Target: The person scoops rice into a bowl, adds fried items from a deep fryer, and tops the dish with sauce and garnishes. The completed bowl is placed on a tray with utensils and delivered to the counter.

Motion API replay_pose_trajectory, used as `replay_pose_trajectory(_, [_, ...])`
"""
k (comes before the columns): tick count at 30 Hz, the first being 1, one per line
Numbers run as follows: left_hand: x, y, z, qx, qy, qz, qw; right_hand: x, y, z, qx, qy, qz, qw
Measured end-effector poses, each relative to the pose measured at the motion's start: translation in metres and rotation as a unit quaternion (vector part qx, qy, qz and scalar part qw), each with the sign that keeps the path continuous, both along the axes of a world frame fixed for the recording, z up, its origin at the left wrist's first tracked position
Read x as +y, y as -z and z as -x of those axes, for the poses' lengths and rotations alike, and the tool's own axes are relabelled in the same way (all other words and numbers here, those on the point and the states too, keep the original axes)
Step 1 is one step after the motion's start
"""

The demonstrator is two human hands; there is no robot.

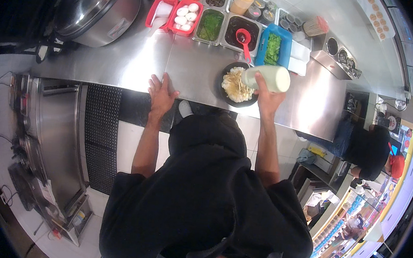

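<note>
My right hand (268, 95) grips a pale squeeze bottle (276, 79), tilted on its side with its narrow end toward the food. Below that end stands a black bowl (217, 85) near the counter's front edge. Inside it lies white rice (233, 83) with brownish, shredded-looking topping or sauce over it. To the left, my left hand (161, 94) rests on the steel counter's edge, fingers spread and nothing in them.
Behind the bowl are a blue tub of lettuce (272, 47), a dark sauce pan with a red ladle (244, 39), chopped greens (210, 25) and a red basket of eggs (186, 16). A large cooker (104, 19) stands left. Another person (368, 150) is at right.
</note>
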State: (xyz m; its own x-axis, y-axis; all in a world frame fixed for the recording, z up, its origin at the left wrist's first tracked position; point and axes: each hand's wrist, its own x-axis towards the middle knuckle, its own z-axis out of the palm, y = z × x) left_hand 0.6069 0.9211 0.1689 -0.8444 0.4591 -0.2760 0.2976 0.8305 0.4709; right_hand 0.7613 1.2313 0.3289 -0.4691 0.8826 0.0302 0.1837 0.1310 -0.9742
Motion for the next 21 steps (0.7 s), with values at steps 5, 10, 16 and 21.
replay_pose_trajectory(5, [-0.001, -0.002, 0.000, 0.002, 0.001, -0.019, 1.000, -0.015, -0.016, -0.010, -0.036, -0.010, 0.035, 0.999])
replay_pose_trajectory(10, [0.002, -0.002, -0.002, 0.027, 0.001, -0.002, 1.000, -0.020, -0.004, -0.022, -0.024, -0.025, -0.009, 0.999])
replay_pose_trajectory(16, [0.000, -0.001, -0.003, 0.012, -0.009, -0.014, 1.000, -0.021, -0.005, 0.022, 0.010, -0.026, 0.021, 0.999])
replay_pose_trajectory(21, [0.001, -0.004, -0.002, 0.022, 0.003, -0.011, 1.000, -0.037, -0.010, -0.006, -0.020, -0.027, -0.007, 0.999])
